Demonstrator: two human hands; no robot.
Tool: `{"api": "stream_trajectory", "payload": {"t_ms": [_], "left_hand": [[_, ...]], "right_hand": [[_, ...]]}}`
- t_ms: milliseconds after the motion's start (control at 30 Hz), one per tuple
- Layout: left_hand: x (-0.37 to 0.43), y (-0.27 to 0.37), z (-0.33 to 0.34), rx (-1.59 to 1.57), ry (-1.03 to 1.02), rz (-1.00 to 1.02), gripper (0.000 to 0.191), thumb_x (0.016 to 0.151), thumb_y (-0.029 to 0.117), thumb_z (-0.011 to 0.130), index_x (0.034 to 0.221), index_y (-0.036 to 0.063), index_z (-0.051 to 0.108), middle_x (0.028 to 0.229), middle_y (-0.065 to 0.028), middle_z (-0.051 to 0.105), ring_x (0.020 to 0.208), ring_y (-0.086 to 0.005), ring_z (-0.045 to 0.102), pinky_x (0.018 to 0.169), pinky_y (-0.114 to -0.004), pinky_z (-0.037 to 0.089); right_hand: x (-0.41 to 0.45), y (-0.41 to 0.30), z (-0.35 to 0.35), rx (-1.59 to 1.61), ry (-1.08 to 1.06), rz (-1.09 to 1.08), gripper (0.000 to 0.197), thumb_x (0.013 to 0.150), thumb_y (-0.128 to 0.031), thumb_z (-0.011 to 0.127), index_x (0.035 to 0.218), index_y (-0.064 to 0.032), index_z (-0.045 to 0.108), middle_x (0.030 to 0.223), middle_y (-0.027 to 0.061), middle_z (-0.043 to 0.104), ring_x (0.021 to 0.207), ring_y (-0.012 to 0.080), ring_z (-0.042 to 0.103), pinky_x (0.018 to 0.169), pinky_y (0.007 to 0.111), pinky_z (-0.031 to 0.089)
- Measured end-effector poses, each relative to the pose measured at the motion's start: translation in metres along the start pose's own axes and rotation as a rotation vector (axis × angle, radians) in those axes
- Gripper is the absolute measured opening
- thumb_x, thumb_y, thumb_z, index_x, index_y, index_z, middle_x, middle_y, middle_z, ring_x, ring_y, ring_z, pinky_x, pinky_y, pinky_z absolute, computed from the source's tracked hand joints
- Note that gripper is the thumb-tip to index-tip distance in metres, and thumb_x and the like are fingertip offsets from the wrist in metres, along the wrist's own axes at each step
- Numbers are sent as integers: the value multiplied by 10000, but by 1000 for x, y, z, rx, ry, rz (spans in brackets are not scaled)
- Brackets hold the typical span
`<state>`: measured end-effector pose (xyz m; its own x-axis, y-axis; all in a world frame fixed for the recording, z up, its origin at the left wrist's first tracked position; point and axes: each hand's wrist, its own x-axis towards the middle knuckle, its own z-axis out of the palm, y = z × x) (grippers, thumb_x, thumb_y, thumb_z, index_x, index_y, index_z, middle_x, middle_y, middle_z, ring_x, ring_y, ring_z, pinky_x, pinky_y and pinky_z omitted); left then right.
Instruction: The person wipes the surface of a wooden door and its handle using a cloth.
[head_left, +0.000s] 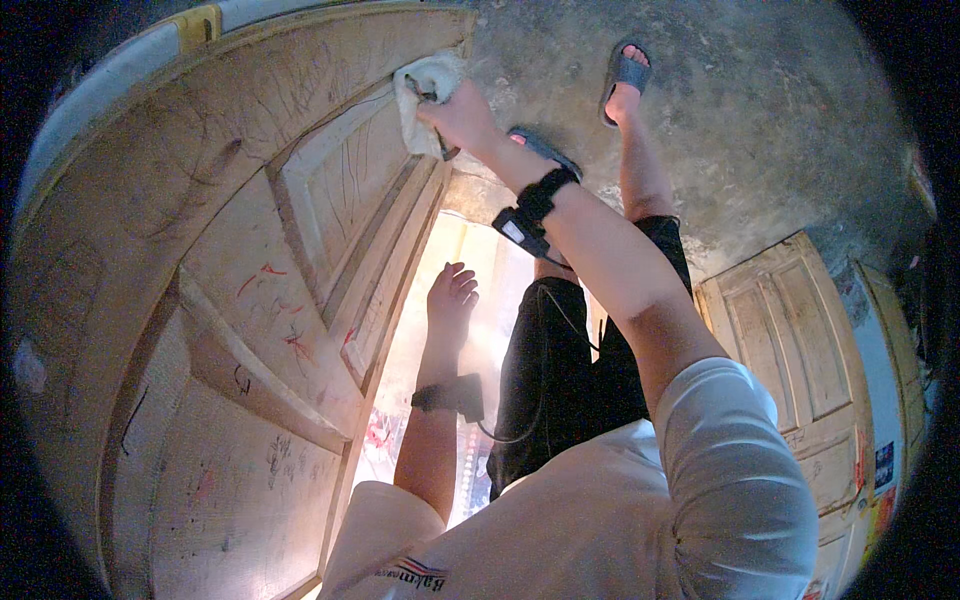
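Observation:
My right hand (466, 120) grips a white cloth (411, 112), which lies against the lower end of a panelled wooden door (300, 330). A dark patch shows among the cloth's folds. My left hand (451, 296) hangs beside the door's edge with nothing in it, its fingers loosely curled and apart. Black straps with small boxes and cables sit on both wrists. Scribbles in dark and red lines mark the door panels.
A bare concrete floor (735, 135) spreads ahead, with my feet in grey slides (626, 79) on it. Another panelled wooden door (787, 337) stands at the right. Bright light comes through the gap beside the near door. A thin cable hangs by my legs.

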<state>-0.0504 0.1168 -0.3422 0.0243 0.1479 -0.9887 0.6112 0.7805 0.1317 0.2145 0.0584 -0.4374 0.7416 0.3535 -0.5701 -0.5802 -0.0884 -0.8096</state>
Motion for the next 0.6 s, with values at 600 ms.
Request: {"api": "stream_trajectory", "payload": {"t_ms": [600], "left_hand": [[9, -13, -17, 91, -189, 89, 338, 911, 116, 477, 1228, 8, 428, 1083, -109, 538, 930, -185, 533, 809, -301, 445]], "right_hand": [[-13, 12, 21, 203, -19, 57, 476, 692, -228, 673, 1069, 17, 517, 917, 178, 648, 814, 360, 626, 752, 418, 497]]}}
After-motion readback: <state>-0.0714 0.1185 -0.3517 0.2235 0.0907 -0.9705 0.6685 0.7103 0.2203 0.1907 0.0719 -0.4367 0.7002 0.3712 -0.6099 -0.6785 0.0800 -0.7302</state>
